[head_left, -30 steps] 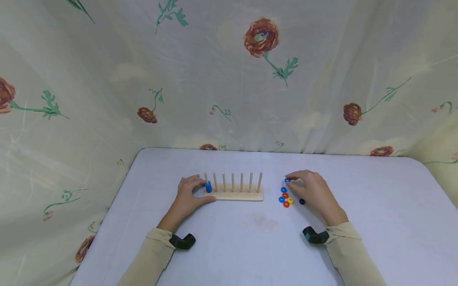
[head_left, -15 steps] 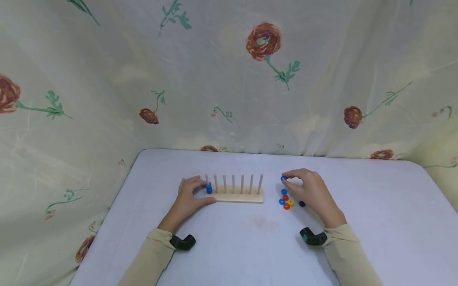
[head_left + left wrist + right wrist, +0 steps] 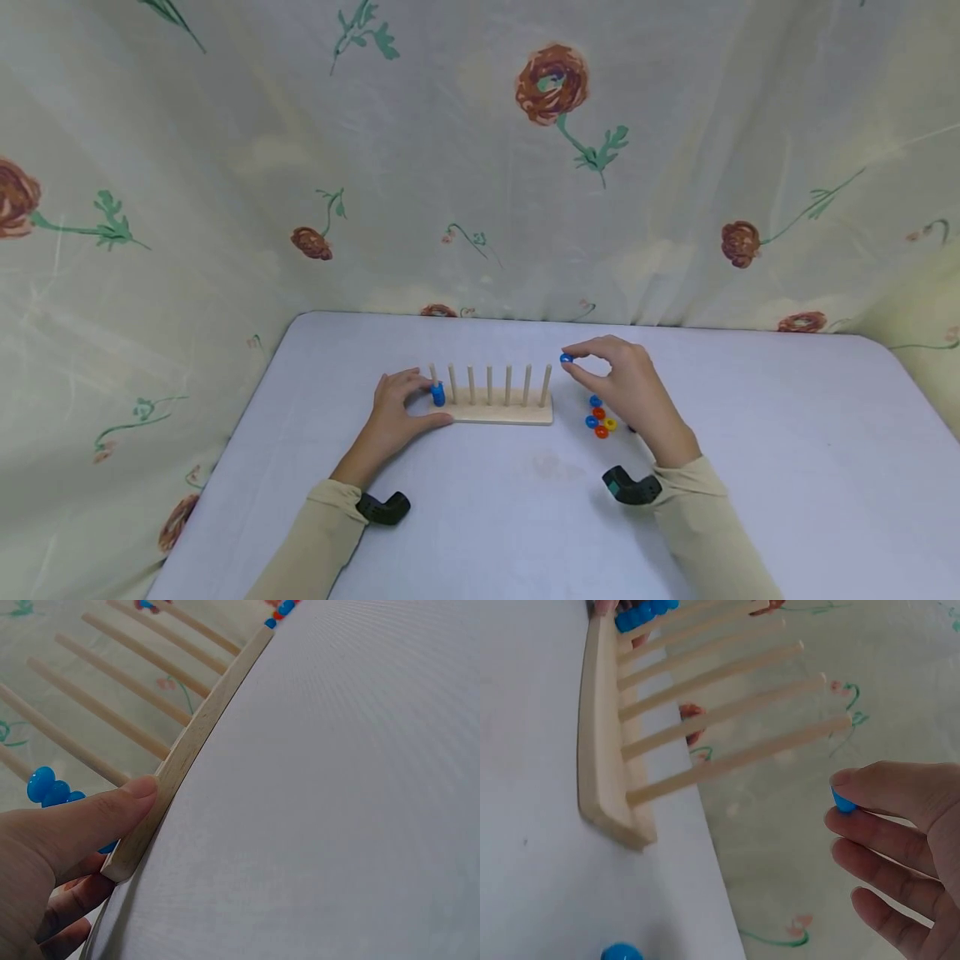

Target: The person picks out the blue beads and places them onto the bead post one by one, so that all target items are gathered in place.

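Observation:
A wooden peg board (image 3: 495,410) with a row of upright pegs stands on the table. Blue beads (image 3: 438,394) are stacked on its leftmost peg. My left hand (image 3: 393,410) grips the left end of the board, with the thumb (image 3: 139,787) along the front edge and the other fingers round the end. Between thumb and index finger, my right hand (image 3: 626,387) pinches a blue bead (image 3: 843,801), held in the air just right of the rightmost peg (image 3: 742,760). The remaining fingers of that hand are spread loosely.
Several loose beads, blue, red and yellow (image 3: 611,425), lie on the white table (image 3: 480,517) right of the board, below the right hand. A dark bead (image 3: 632,429) is mostly hidden by that wrist. Flowered cloth (image 3: 420,167) hangs behind the table.
My right hand has lifted the blue bead away from the loose beads and moved left toward the pegs. My left hand stays on the board's end.

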The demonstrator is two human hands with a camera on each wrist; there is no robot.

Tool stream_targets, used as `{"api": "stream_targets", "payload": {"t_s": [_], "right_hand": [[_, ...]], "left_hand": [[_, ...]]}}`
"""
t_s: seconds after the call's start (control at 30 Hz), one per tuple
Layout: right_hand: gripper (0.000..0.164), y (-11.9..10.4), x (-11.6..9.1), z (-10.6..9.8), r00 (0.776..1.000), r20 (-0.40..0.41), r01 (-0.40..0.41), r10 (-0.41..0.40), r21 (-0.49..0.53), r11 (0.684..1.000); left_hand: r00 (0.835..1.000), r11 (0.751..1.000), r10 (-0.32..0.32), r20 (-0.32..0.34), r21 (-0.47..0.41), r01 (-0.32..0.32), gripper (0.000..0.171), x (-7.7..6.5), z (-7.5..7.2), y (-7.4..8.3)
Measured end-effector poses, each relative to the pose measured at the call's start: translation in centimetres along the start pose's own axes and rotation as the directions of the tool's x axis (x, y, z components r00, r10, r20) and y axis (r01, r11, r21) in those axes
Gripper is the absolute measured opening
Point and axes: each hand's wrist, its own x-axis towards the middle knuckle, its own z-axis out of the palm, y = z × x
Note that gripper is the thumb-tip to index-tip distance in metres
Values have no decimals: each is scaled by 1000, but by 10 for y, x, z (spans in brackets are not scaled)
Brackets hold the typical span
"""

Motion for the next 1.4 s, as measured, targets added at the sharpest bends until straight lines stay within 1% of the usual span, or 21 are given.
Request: {"api": "stream_targets", "payload": {"t_s": [0.13, 0.33, 0.47, 0.63, 0.77, 0.93, 1.2, 1.4], "right_hand": [[23, -11, 6, 4, 1000, -22, 23, -23, 34, 999], [21, -24, 14, 12, 994, -78, 85, -79, 73, 994], [21, -32, 19, 17, 990, -93, 116, -108, 94, 989], [20, -47, 26, 25, 988, -70, 142, -135, 119, 983], [21, -60, 31, 34, 990, -30, 140, -137, 129, 982], [23, -76, 36, 46, 988, -3, 152, -153, 144, 978], [22, -95, 43, 60, 981, -1, 190, -192, 162, 968], [21, -106, 47, 69, 980, 8, 196, -200, 159, 968]], "left_hand": [[1000, 1000, 1, 1, 4, -1, 58, 0, 0, 1], [1000, 1000, -8, 9, 2, 8, 59, 0, -1, 1], [1000, 1000, -9, 12, 2, 9, 59, 0, -1, 0], [1000, 1000, -10, 10, 3, 10, 59, 0, -1, -1], [1000, 1000, -5, 6, 10, 5, 59, 1, 0, -1], [1000, 1000, 11, -1, 27, -11, 59, 2, 0, -1], [1000, 999, 23, -2, 32, -23, 58, 2, 0, 0], [1000, 999, 10, 6, 31, -11, 57, 1, -1, 0]]}}
